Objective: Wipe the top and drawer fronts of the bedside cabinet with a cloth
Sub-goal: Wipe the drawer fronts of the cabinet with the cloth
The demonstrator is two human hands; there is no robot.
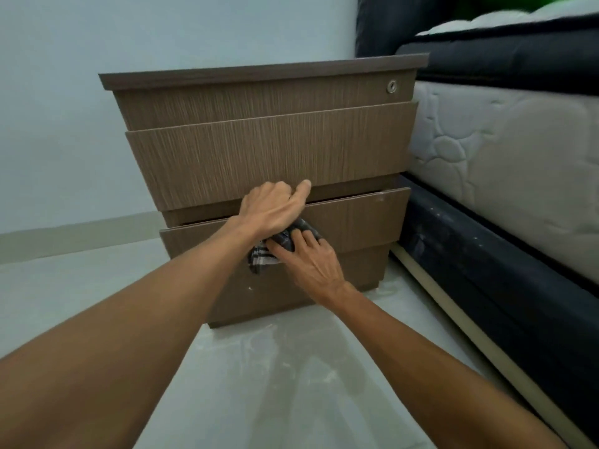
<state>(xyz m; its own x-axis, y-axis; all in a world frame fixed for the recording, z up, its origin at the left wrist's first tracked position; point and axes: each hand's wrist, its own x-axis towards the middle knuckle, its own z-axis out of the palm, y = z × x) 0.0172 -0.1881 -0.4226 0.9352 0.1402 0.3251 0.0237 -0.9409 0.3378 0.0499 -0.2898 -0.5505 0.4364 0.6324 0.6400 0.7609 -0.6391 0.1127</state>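
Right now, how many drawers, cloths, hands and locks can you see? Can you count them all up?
Drawer fronts: 3, top, middle, lower
Cloths: 1, the checked cloth
Hands: 2, left hand, right hand
Locks: 1, round metal lock
Total: 7

Soft, even, rather dim light with a cool grey-blue cast fills the room; its source is not in view. The pale glossy floor (pixel 291 384) carries faint smeared reflections. Wide-angle distortion splays the brown wood-grain bedside cabinet (pixel 269 150) and swells both forearms toward the bottom corners. Detail is slightly soft throughout.
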